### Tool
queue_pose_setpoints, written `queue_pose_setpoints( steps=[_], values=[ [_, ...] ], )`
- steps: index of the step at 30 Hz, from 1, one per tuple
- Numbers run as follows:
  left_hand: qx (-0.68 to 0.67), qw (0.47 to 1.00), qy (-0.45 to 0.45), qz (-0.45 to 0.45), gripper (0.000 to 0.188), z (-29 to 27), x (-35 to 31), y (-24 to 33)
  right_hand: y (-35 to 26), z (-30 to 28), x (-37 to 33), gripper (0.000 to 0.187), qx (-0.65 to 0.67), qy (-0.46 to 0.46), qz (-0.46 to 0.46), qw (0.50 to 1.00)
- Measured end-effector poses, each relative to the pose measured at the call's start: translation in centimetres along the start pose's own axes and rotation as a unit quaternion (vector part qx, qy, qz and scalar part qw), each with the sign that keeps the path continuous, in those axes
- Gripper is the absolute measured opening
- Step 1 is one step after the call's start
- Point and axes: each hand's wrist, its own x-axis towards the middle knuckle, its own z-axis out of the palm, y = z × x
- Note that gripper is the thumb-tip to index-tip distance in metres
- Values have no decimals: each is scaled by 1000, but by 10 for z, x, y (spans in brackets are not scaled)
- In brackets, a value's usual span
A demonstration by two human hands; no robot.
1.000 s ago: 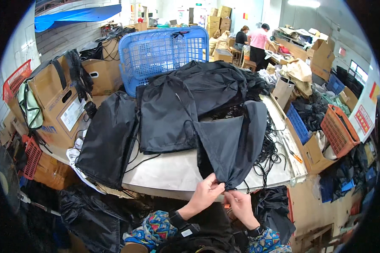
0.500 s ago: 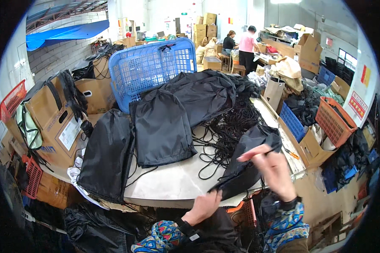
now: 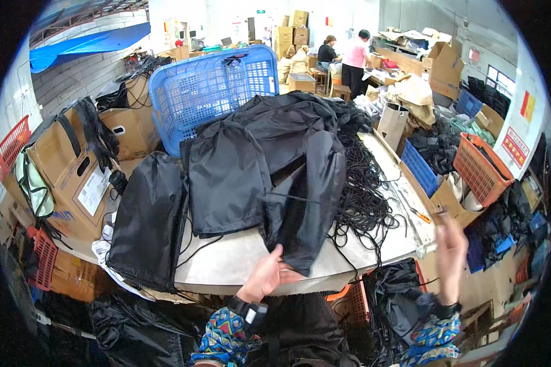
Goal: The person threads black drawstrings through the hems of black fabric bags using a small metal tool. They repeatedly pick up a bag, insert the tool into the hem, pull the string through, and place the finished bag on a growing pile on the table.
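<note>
Far left there's a big brown carton [image 3: 73,177], then a stack of black bags [image 3: 144,229] with its near end right at the tabletop's [image 3: 211,264] near edge. Blue basket [image 3: 214,92] is tilted up at the far side, and a second black stack [image 3: 226,183] sits nearer, with a bare pale strip between it and the near edge, so there's a bit of room there.

Next is the left hand [image 3: 268,276], thumb up against the near end of a black bag [image 3: 306,223]. Can't tell if it's actually pinching the cloth. The bag is thin, shiny and creased, stretched near to far with its near tip by the tabletop's edge and a dark line across it.

Right of that is a messy heap of black cords [image 3: 364,205], loose ends trailing over a small bare patch. Right hand [image 3: 452,254] is raised past the right edge, too blurred to tell spread from pressed together.
</note>
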Motion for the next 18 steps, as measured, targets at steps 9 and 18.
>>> queue_pose_setpoints(
  steps=[9,18],
  values=[
    [476,682,-39,554,20,78,-50,2,-57,71,-44,23,180,-298,-114,930],
    [618,541,-4,570,15,19,-74,13,11,85,-39,28,-192,-125,-157,961]
  ],
)
